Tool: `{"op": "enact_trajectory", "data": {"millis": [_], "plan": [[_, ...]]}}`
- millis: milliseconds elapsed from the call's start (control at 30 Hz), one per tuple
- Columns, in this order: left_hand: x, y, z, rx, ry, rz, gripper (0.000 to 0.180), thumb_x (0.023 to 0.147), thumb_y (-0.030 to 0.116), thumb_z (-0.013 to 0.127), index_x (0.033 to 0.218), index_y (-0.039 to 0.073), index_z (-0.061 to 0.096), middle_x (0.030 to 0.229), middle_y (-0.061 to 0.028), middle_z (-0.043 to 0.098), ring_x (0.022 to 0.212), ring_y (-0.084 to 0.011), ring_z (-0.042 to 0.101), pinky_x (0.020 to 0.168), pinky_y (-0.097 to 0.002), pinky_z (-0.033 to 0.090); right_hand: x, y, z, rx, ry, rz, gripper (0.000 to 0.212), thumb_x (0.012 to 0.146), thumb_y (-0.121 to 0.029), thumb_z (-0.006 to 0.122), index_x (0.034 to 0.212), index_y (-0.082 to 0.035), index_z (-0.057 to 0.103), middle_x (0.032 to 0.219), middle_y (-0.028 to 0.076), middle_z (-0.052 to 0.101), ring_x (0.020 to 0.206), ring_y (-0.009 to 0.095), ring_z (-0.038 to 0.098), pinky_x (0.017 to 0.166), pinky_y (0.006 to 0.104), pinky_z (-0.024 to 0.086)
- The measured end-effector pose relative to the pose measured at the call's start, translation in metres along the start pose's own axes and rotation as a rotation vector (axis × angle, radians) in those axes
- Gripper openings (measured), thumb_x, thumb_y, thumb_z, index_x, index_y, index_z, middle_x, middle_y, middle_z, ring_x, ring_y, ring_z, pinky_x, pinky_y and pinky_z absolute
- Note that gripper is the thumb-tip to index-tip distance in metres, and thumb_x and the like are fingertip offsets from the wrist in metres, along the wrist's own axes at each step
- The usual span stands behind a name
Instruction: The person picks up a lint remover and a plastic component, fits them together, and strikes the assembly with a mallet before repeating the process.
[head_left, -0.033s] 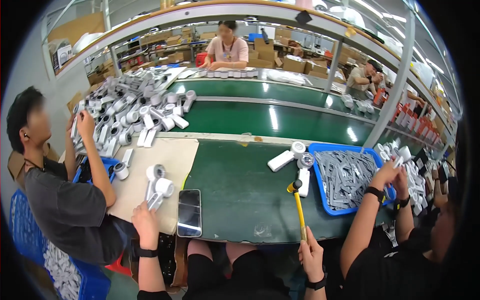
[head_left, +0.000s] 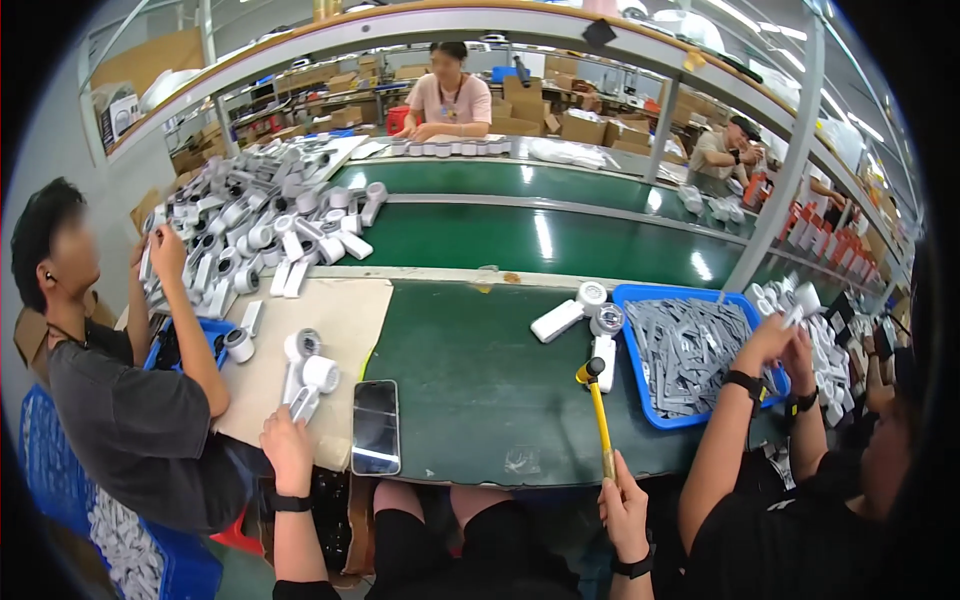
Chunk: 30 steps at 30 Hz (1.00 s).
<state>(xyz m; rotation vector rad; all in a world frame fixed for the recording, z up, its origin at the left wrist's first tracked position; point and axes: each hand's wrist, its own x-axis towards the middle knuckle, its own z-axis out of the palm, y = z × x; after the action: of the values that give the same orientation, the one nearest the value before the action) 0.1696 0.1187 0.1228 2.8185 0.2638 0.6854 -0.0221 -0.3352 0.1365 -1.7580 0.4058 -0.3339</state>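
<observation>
My left hand (head_left: 288,452) closes its fingers on the handle end of a white handheld fan (head_left: 320,375), which lies on a cardboard sheet (head_left: 345,305). Right beside it, partly overlapped, is another white fan (head_left: 302,346). In my right hand (head_left: 625,508) is a small hammer (head_left: 602,425) with a yellow handle, its black-and-yellow head pointing away from me above the green table. Just beyond the hammer head lie two more white fans, one (head_left: 604,350) with its handle toward me and one (head_left: 560,320) slanting left.
A dark phone (head_left: 376,428) lies by the green table's (head_left: 470,370) front edge. At right stands a blue tray (head_left: 652,410) of grey strips, with a co-worker's hands (head_left: 775,345) over its far corner. Another co-worker (head_left: 130,400) sits left, near a heap of fans (head_left: 260,235).
The surroundings sit slightly farther left in the view. Both hands keep their holds, and the hammer has hardly moved.
</observation>
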Motion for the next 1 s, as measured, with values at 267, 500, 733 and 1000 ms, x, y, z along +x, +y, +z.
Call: {"op": "enact_trajectory", "data": {"millis": [267, 500, 733, 1000], "plan": [[-0.014, 0.119, 0.001, 0.119, 0.060, 0.167, 0.053, 0.079, 0.023, 0.075, 0.127, 0.005, 0.060, 0.127, -0.0192, 0.060, 0.111, -0.0373, 0.056, 0.092, -0.0515, 0.045, 0.004, 0.020, -0.021, 0.044, 0.141, 0.030, 0.053, 0.100, -0.009, 0.054, 0.152, -0.005, 0.042, 0.071, -0.002, 0.053, 0.052, 0.003, 0.046, 0.046, 0.0180, 0.038], [-0.074, 0.350, 0.045, -0.551, -0.511, 0.942, 0.045, 0.086, 0.026, 0.073, 0.130, 0.017, 0.065, 0.155, -0.0255, 0.031, 0.132, -0.0503, 0.040, 0.103, -0.0531, 0.047, -0.015, 0.023, -0.028, 0.214, 0.172, -0.061, 0.053, 0.101, -0.009, 0.050, 0.151, 0.001, 0.039, 0.070, 0.001, 0.057, 0.050, 0.005, 0.048, 0.044, 0.0190, 0.038], [-0.085, 0.426, 0.127, -0.454, -0.301, 0.886, 0.048, 0.074, 0.039, 0.083, 0.109, 0.013, 0.064, 0.149, -0.0219, 0.042, 0.104, -0.0389, 0.055, 0.082, -0.0481, 0.052, -0.040, 0.034, -0.041, 0.258, 0.139, -0.047, 0.052, 0.101, -0.009, 0.052, 0.151, -0.001, 0.041, 0.072, 0.004, 0.060, 0.051, 0.006, 0.051, 0.046, 0.0198, 0.042], [-0.072, 0.368, 0.098, -0.634, -0.402, 0.837, 0.024, 0.081, 0.003, 0.070, 0.097, 0.008, 0.054, 0.141, -0.0248, 0.046, 0.108, -0.0452, 0.057, 0.089, -0.0518, 0.051, -0.041, 0.022, -0.036, 0.202, 0.030, -0.040, 0.052, 0.101, -0.008, 0.053, 0.152, -0.002, 0.041, 0.076, 0.003, 0.060, 0.055, 0.007, 0.052, 0.049, 0.0209, 0.042]]}}
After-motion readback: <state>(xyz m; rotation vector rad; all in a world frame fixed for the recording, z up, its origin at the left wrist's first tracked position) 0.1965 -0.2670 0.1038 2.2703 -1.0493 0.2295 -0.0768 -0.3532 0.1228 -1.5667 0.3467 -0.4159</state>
